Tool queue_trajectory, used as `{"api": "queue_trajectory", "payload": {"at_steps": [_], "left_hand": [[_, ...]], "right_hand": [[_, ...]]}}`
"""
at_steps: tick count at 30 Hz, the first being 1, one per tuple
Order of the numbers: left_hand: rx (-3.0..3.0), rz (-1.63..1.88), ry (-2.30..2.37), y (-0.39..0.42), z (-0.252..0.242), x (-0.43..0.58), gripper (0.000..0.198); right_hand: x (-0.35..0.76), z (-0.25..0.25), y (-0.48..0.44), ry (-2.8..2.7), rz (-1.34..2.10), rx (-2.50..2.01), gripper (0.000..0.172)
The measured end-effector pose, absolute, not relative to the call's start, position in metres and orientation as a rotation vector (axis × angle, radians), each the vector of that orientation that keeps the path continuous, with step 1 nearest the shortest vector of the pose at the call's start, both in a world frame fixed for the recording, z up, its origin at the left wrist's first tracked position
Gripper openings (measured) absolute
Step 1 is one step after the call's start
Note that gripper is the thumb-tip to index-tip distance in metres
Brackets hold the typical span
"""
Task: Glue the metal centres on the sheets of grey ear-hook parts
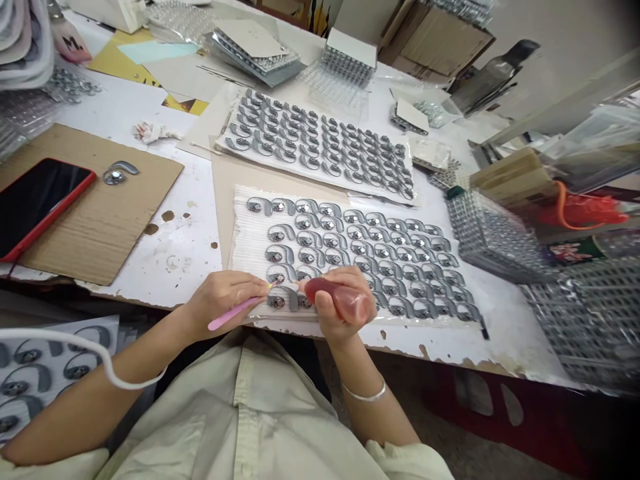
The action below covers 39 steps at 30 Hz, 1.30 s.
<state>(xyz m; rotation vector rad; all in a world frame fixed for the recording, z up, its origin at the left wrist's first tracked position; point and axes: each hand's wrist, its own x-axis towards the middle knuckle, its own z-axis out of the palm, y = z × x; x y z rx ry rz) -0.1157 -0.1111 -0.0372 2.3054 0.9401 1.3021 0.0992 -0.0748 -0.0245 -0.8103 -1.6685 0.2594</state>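
My left hand is closed around a slim pink stick-like tool, whose thin tip points at a metal-centred piece near the sheet's front left. In my right hand, fingers wrapped, is a reddish translucent squeeze bottle with its pale nozzle pointing left, close to the tool's tip. Both hands are over the near edge of a white ribbed sheet. Rows of grey hook-shaped pieces with shiny round metal centres lie on it. My right hand hides some of them.
Behind lies a second sheet of similar pieces. At left, a phone and one loose piece rest on cardboard. Stacked clear trays stand at right. A white cable crosses by my left forearm.
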Motion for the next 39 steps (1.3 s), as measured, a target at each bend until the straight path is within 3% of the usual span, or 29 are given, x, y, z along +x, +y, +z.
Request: {"api": "queue_trajectory", "payload": {"at_steps": [39], "left_hand": [[2.109, 1.262, 0.922, -0.1093, -0.0368, -0.1186, 0.017]], "right_hand": [[0.0907, -0.0212, -0.0754, -1.770, 0.338, -0.736, 0.015]]}}
